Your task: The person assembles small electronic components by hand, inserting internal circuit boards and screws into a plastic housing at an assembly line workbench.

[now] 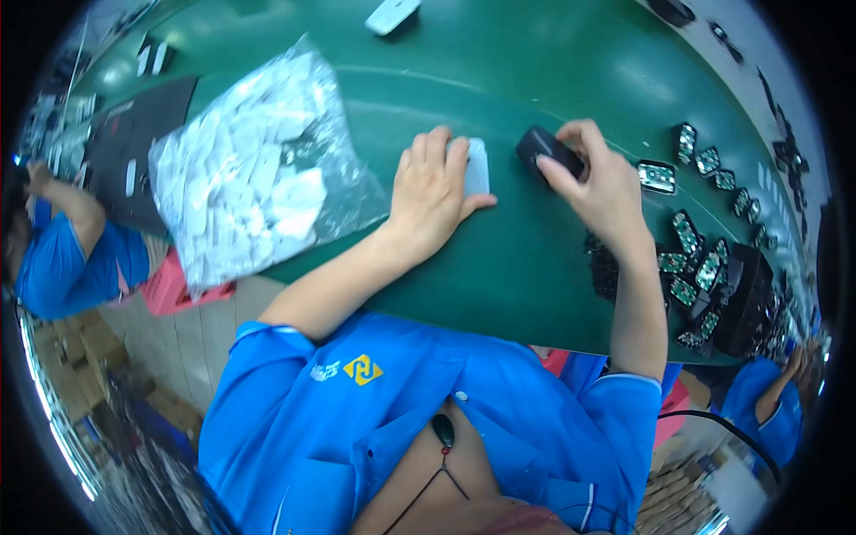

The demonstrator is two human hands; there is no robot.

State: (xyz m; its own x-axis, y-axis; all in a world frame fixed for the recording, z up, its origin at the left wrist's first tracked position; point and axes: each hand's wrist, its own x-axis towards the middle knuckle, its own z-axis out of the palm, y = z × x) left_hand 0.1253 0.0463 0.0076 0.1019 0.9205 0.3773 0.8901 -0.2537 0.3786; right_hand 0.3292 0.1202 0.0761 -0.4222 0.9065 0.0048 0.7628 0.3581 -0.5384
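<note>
My left hand (pixel 431 185) rests low over the green table, its index finger along the left edge of a flat white plastic cover (pixel 479 167) and its thumb across the near end. The cover stays between finger and thumb. To the right, my right hand (pixel 599 178) grips a black box-shaped plastic casing (pixel 540 152), thumb on the near side and fingers over the far side. The casing's underside is hidden. Beside my left forearm lies a clear plastic bag (pixel 259 178) full of white plastic pieces.
Right of my right hand, an open casing with a circuit board (pixel 657 176) lies near a row and a heap of similar ones (pixel 704 267). A black bin (pixel 747 303) stands at the right edge. A white piece (pixel 392 15) sits far off. Co-workers sit left and right.
</note>
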